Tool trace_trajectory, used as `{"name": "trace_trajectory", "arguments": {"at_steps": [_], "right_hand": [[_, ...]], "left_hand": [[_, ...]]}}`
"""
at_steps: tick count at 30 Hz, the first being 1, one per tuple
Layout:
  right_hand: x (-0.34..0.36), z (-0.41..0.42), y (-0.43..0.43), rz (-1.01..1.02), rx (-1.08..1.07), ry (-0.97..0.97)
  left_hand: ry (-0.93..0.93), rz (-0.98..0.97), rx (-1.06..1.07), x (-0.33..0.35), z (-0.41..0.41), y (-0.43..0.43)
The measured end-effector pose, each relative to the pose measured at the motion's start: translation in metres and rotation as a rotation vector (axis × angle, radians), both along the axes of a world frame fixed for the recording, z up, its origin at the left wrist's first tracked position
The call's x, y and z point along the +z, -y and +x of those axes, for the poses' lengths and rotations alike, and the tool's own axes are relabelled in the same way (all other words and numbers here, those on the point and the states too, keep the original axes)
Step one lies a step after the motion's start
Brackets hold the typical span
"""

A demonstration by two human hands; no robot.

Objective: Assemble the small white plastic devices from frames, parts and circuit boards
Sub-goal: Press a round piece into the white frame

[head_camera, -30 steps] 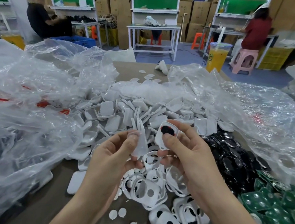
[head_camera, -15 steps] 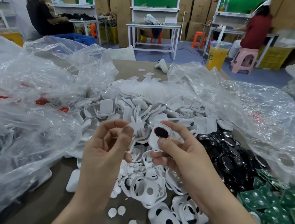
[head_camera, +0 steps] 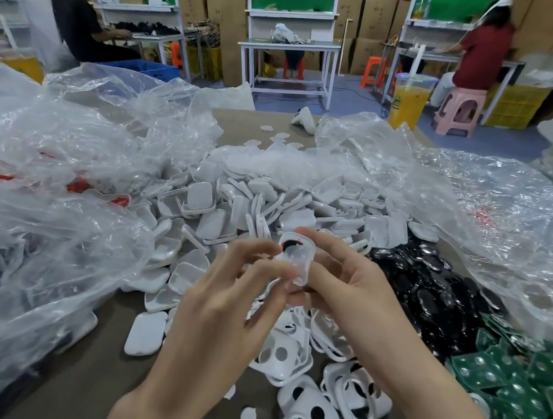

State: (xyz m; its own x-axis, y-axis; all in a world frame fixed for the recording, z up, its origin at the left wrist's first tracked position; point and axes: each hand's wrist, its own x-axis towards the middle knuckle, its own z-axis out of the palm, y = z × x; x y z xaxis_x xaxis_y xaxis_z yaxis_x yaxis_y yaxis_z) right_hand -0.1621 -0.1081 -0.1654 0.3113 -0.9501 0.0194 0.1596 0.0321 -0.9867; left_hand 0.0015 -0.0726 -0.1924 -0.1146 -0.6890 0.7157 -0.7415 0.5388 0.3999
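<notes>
My right hand (head_camera: 345, 286) holds a small white frame (head_camera: 297, 258) with a black part in its top opening, above the middle of the table. My left hand (head_camera: 234, 294) meets it from the left, fingertips pinching at the frame's left edge; a small white piece there is blurred. Behind lies a heap of white shells (head_camera: 268, 205). White frames with round holes (head_camera: 311, 409) lie near the front. Black round parts (head_camera: 431, 289) are piled at the right, green circuit boards (head_camera: 524, 382) beyond them at the far right.
Crumpled clear plastic bags (head_camera: 43, 217) cover the left side and the back right (head_camera: 475, 204) of the brown table (head_camera: 96, 361). An orange drink cup (head_camera: 409, 102) stands at the far edge. Two people sit at benches behind.
My left hand has moved right and up to the frame in my right hand. The white piece it held apart a second ago is now against the frame.
</notes>
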Motion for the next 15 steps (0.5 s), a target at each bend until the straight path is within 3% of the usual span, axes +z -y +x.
{"name": "trace_trajectory", "arguments": {"at_steps": [8, 15], "right_hand": [[-0.0052, 0.0016, 0.0022, 0.043, 0.009, 0.067], [-0.0026, 0.0019, 0.0016, 0.073, 0.009, 0.144]], "left_hand": [[0.139, -0.059, 0.126, -0.0019, 0.0003, 0.0004], [0.092, 0.047, 0.105, 0.0038, 0.0004, -0.0015]]}}
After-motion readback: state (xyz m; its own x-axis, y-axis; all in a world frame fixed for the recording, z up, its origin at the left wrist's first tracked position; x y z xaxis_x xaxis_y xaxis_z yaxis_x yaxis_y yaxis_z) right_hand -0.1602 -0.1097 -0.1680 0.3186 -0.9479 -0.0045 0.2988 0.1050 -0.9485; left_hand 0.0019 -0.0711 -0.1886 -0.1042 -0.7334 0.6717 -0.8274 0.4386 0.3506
